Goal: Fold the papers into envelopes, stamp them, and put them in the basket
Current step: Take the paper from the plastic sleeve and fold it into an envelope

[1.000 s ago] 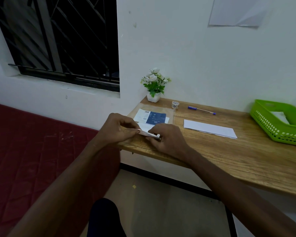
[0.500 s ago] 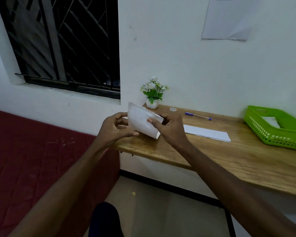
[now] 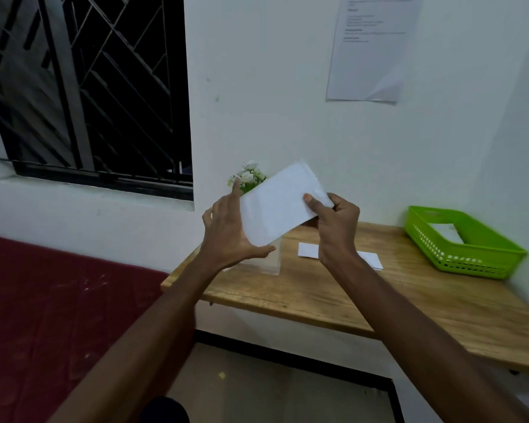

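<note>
Now folded paper (image 3: 277, 206) tilted above desk (image 3: 379, 300), btwn both hands: left hand (image 3: 226, 236) cradles it, right hand (image 3: 336, 221) pinches.

**Folded paper held above the desk**

Both hands lift a folded white paper (image 3: 277, 206): the right hand (image 3: 338, 222) pinches its right end, the left hand (image 3: 226, 232) cradles its lower left corner. Below the grip lies another paper (image 3: 308, 250); right of it, a green basket (image 3: 471, 254).

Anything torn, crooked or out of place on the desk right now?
Nothing stands out. The folded paper is held up between the left hand and right hand; it looks intact. One envelope lies in the green basket.
</note>
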`<state>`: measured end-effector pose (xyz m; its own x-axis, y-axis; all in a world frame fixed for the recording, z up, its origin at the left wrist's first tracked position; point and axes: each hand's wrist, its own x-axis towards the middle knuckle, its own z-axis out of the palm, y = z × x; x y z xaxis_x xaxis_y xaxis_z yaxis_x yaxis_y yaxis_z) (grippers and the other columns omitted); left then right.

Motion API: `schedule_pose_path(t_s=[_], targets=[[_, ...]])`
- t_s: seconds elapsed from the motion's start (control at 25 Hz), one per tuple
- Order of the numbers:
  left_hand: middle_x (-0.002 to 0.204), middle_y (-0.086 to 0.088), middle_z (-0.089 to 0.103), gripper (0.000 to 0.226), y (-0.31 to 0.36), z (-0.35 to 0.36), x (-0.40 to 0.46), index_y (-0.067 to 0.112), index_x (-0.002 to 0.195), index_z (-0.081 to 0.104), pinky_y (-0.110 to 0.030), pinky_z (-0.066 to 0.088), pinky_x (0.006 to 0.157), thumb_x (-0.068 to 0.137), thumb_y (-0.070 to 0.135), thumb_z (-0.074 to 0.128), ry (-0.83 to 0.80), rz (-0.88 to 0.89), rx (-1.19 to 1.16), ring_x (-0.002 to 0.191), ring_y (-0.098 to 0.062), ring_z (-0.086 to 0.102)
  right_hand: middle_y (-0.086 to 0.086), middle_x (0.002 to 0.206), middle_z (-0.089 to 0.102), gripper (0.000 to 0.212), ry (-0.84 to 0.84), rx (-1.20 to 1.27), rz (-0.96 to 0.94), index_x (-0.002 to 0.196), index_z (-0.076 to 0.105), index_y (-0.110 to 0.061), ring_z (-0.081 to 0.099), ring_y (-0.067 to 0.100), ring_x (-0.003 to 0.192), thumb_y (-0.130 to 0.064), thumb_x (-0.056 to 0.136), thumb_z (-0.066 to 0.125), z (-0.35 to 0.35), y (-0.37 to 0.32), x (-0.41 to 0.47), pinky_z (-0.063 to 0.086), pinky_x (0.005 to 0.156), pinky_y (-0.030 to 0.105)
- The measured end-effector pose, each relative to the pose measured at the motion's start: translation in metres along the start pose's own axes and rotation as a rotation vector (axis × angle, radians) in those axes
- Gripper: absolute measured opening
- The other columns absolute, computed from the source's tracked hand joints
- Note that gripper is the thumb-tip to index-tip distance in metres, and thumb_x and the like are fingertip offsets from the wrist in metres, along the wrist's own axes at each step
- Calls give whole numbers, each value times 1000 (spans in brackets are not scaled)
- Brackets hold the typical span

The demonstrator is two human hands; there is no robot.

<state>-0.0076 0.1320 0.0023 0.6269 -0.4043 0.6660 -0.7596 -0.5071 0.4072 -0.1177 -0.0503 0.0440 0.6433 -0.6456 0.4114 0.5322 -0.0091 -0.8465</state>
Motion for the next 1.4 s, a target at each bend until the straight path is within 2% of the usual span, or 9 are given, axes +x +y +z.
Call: schedule_pose_path(t_s=[0.24,0.44,0.68,0.84,0.96,1.08,1.2,1.28,1.4], targets=[[144,-6,39,132,21,43,41,22,161,19,-61,17,117,55,66,83,-246,248,201,141,-31,30,7,91,81,16,95,-183,240,87,73,-8,78,24,83,-1,77,82,-87,13,31,63,60,35],[143,-7,34,122,43,96,70,23,158,23,-62,7,121,55,54,82,-523,457,288,145,-28,20,19,103,78,11,84,-342,415,93,70,-6,75,30,84,0,84,74,-154,28,61,58,66,36],[155,-11,30,107,62,148,108,23,155,25,-62,0,123,65,32,82,-636,508,382,153,-32,8,24,103,76,23,132,-418,554,89,65,-4,74,30,75,16,78,69,-184,43,68,56,50,32],[164,-14,21,94,63,170,113,25,155,31,-62,11,123,75,12,78,-581,432,465,156,-35,4,19,96,60,29,277,-394,543,76,54,2,69,38,81,26,74,70,-170,53,71,61,48,41],[163,-10,29,81,56,176,106,30,153,42,-47,25,118,82,10,74,-616,381,455,151,-31,22,16,93,58,36,352,-436,491,73,50,-3,71,38,81,24,74,73,-154,60,75,63,52,44],[154,-1,49,65,47,169,99,31,141,58,-33,37,103,83,3,69,-625,277,193,143,-24,40,14,90,59,46,426,-475,449,70,45,-10,74,33,81,20,74,79,-151,65,74,65,62,48],[134,7,66,45,57,164,87,30,128,68,-29,45,96,85,36,79,-554,165,-89,127,-15,57,15,88,68,49,425,-472,441,68,45,-12,77,33,75,15,70,85,-151,66,68,65,57,42],[132,12,66,67,75,166,77,31,129,67,-30,46,101,73,66,81,-564,105,-133,122,-8,59,18,85,73,42,426,-493,400,70,52,-8,77,34,67,11,68,89,-149,64,66,62,51,39],[134,12,65,90,96,168,64,30,133,64,-39,48,103,60,81,78,-479,125,-51,123,-9,59,21,78,73,35,440,-470,346,70,59,-2,72,30,50,8,65,92,-147,61,63,57,45,35]])
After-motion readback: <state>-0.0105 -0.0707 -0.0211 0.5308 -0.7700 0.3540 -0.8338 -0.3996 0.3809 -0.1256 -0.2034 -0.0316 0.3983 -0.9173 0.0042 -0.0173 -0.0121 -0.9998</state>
